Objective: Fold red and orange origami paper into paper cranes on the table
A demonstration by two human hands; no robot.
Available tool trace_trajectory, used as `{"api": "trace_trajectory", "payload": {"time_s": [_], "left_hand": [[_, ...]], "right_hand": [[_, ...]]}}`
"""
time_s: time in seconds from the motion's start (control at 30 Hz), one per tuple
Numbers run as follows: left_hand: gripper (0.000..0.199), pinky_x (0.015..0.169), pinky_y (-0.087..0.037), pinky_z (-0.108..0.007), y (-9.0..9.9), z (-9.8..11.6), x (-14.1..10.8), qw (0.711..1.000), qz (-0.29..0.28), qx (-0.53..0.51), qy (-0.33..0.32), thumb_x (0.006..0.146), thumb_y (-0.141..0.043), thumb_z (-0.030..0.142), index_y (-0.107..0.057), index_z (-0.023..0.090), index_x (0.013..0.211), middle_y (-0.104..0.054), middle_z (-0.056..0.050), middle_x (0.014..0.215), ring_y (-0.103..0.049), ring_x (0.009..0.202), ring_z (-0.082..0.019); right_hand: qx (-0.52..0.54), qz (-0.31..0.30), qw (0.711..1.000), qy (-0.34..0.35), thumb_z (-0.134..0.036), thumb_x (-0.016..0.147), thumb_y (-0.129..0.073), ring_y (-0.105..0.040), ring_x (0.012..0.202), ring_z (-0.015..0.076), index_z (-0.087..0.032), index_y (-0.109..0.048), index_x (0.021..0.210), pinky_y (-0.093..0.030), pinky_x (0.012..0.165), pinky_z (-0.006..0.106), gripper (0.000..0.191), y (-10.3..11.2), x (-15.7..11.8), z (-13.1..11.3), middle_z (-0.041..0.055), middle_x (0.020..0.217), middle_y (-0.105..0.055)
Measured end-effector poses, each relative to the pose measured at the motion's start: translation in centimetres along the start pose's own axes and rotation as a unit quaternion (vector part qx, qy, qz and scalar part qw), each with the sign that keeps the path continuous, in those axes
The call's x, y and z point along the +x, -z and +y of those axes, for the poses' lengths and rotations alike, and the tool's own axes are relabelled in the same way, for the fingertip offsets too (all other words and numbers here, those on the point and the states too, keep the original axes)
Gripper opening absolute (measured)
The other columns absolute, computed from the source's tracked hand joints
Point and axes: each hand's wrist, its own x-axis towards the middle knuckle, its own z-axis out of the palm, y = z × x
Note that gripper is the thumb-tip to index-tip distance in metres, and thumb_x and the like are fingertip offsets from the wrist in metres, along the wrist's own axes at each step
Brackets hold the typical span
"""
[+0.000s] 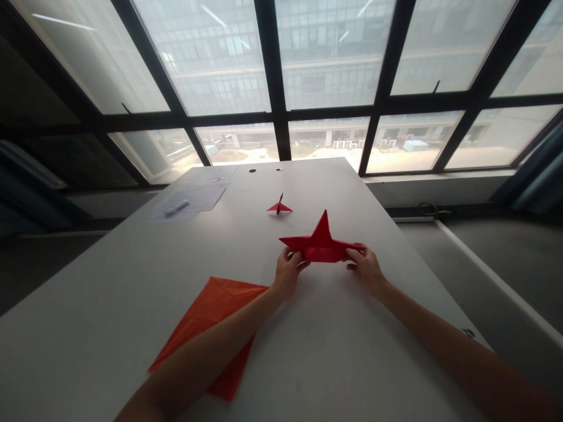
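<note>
The left hand (290, 272) and right hand (365, 269), fingers closed in a pinch, grip either side of a red folded paper (323, 249) over the white table (316, 357), which bears an orange sheet (220, 302) and a smaller red folded piece (278, 208)

Beyond the red origami (323, 249), a small figure (278, 207) interrupts open tabletop (325, 187).

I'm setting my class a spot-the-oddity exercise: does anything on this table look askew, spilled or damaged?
Only mildly: the orange sheet lies askew on the table, looking creased and partly hidden by the left forearm. No spill or obvious damage shows.
</note>
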Motion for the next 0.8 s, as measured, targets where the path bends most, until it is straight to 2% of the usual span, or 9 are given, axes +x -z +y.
{"api": "trace_trajectory", "payload": {"time_s": [0.07, 0.13, 0.23, 0.3, 0.37, 0.47, 0.67, 0.73, 0.8], "left_hand": [[0.027, 0.069, -0.052, -0.029, 0.3, -0.1, 0.3, 0.999, 0.016, 0.044, -0.028, 0.074, -0.070, 0.028, -0.054, 0.017, 0.092, -0.065, -0.002, 0.085, -0.062, 0.072, -0.013], [0.027, 0.064, -0.051, -0.027, 0.4, -0.1, 0.4, 0.995, 0.005, 0.081, -0.051, 0.075, -0.069, 0.031, -0.054, 0.017, 0.092, -0.066, -0.003, 0.082, -0.061, 0.069, -0.013], [0.032, 0.059, -0.047, -0.024, 0.3, 0.0, 0.3, 0.987, -0.049, 0.139, -0.057, 0.079, -0.068, 0.035, -0.058, 0.016, 0.102, -0.066, -0.002, 0.077, -0.058, 0.063, -0.013], [0.043, 0.056, -0.043, -0.023, 0.3, 0.0, 0.3, 0.980, -0.085, 0.172, -0.050, 0.080, -0.068, 0.037, -0.057, 0.015, 0.115, -0.064, -0.001, 0.071, -0.055, 0.059, -0.011], [0.058, 0.057, -0.043, -0.023, 0.2, 0.1, 0.2, 0.977, -0.107, 0.181, -0.044, 0.081, -0.069, 0.038, -0.050, 0.016, 0.131, -0.063, 0.001, 0.069, -0.055, 0.059, -0.011], [0.075, 0.061, -0.044, -0.024, 0.2, 0.2, 0.0, 0.976, -0.127, 0.173, -0.041, 0.081, -0.069, 0.037, -0.033, 0.020, 0.145, -0.064, 0.001, 0.072, -0.058, 0.063, -0.013], [0.081, 0.057, -0.040, -0.021, -0.1, 0.4, -0.2, 0.974, -0.128, 0.178, -0.063, 0.081, -0.069, 0.033, -0.025, 0.019, 0.147, -0.062, 0.003, 0.067, -0.054, 0.057, -0.010], [0.082, 0.058, -0.041, -0.022, -0.1, 0.5, -0.1, 0.976, -0.124, 0.171, -0.061, 0.079, -0.071, 0.032, -0.025, 0.019, 0.147, -0.064, 0.003, 0.068, -0.055, 0.058, -0.010], [0.085, 0.060, -0.042, -0.022, 0.0, 0.5, -0.1, 0.978, -0.125, 0.157, -0.059, 0.079, -0.072, 0.033, -0.024, 0.020, 0.147, -0.066, 0.002, 0.070, -0.057, 0.060, -0.011]], "right_hand": [[-0.048, 0.085, 0.993, 0.061, -0.040, 0.071, -0.071, -0.064, 0.083, 0.0226, -0.020, -0.056, 0.109, -0.052, 0.060, 0.032, 0.045, 0.4, 0.3, -0.5, 0.0078, 0.100, -0.066], [-0.139, 0.133, 0.966, 0.173, -0.039, 0.074, -0.070, -0.062, 0.097, 0.0251, -0.022, -0.053, 0.117, -0.054, 0.074, 0.039, 0.049, 0.7, 0.2, -1.3, 0.0101, 0.115, -0.061], [-0.275, 0.082, 0.896, 0.338, -0.033, 0.079, -0.066, -0.050, 0.120, 0.0297, -0.025, -0.058, 0.116, -0.046, 0.096, 0.049, 0.039, 0.6, -0.6, -2.5, 0.0106, 0.129, -0.054], [-0.331, 0.025, 0.862, 0.382, -0.030, 0.079, -0.066, -0.043, 0.129, 0.0317, -0.027, -0.061, 0.115, -0.038, 0.106, 0.053, 0.036, 0.3, -1.2, -3.0, 0.0096, 0.135, -0.051], [-0.340, 0.001, 0.865, 0.370, -0.032, 0.080, -0.066, -0.044, 0.128, 0.0321, -0.027, -0.057, 0.123, -0.039, 0.105, 0.053, 0.045, -0.1, -1.6, -3.0, 0.0103, 0.139, -0.048], [-0.281, -0.029, 0.919, 0.275, -0.040, 0.082, -0.065, -0.060, 0.106, 0.0282, -0.026, -0.045, 0.137, -0.052, 0.087, 0.047, 0.060, -0.3, -1.7, -2.8, 0.0133, 0.134, -0.052], [-0.196, -0.129, 0.963, 0.134, -0.041, 0.071, -0.076, -0.066, 0.082, 0.0222, -0.027, -0.036, 0.144, -0.058, 0.065, 0.035, 0.085, -0.5, -2.3, -2.7, 0.0109, 0.118, -0.062], [-0.175, -0.125, 0.970, 0.118, -0.037, 0.070, -0.077, -0.067, 0.079, 0.0217, -0.026, -0.036, 0.144, -0.058, 0.061, 0.032, 0.085, -0.7, -2.4, -2.6, 0.0085, 0.108, -0.066], [-0.153, -0.092, 0.978, 0.111, -0.032, 0.071, -0.074, -0.068, 0.077, 0.0219, -0.023, -0.046, 0.136, -0.058, 0.061, 0.032, 0.071, -0.8, -2.1, -2.5, 0.0063, 0.096, -0.070]]}}
